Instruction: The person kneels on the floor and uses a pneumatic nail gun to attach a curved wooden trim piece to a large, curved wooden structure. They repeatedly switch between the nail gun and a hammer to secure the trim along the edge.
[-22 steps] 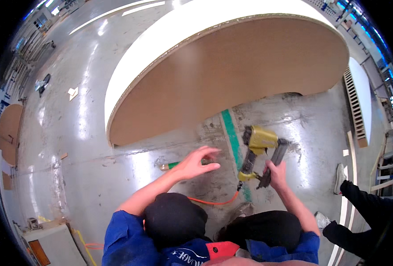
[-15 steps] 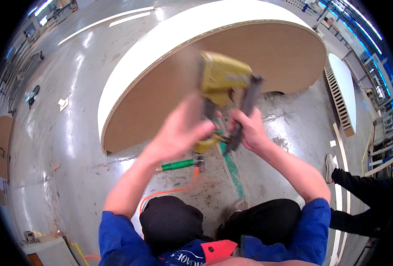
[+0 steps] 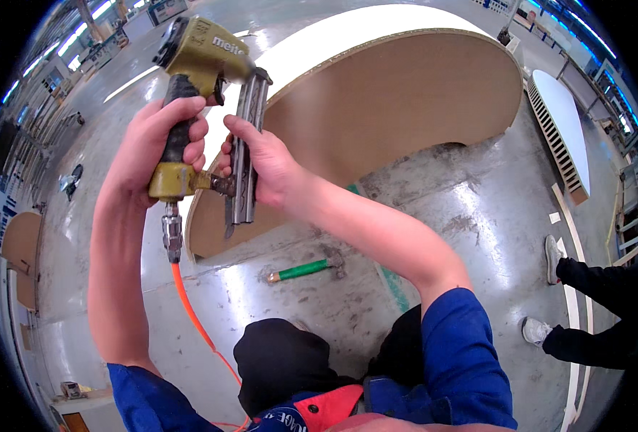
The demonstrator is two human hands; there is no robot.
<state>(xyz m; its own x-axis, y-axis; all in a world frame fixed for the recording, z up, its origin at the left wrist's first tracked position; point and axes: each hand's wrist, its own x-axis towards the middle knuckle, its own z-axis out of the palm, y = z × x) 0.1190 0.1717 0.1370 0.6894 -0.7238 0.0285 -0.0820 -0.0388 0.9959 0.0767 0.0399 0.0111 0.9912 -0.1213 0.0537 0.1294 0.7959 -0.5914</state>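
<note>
A yellow-green pneumatic nail gun (image 3: 207,57) is raised at the upper left, in front of me. My left hand (image 3: 162,137) is wrapped round its black grip. Farther right on the tool, my right hand (image 3: 265,158) is closed round the dark metal magazine (image 3: 247,137), thumb along its side. An orange air hose (image 3: 193,306) runs from the metal coupling at the handle's base down toward my legs. Behind the tool stands a large curved panel (image 3: 384,108) with a brown face and a white bent edge; the nail gun covers part of its left side.
A hammer (image 3: 308,270) with a green handle lies on the floor before my knees. At right is a white curved piece with slatted ribs (image 3: 560,129). Long pale strips (image 3: 572,324) lie beside another person's shoes (image 3: 536,331). A brown rounded board (image 3: 22,252) stands far left.
Both hands have carried the nail gun left and up, away from the middle of the panel. The hammer's head, earlier hidden behind the tool, now shows. The other person's second shoe has come into view.
</note>
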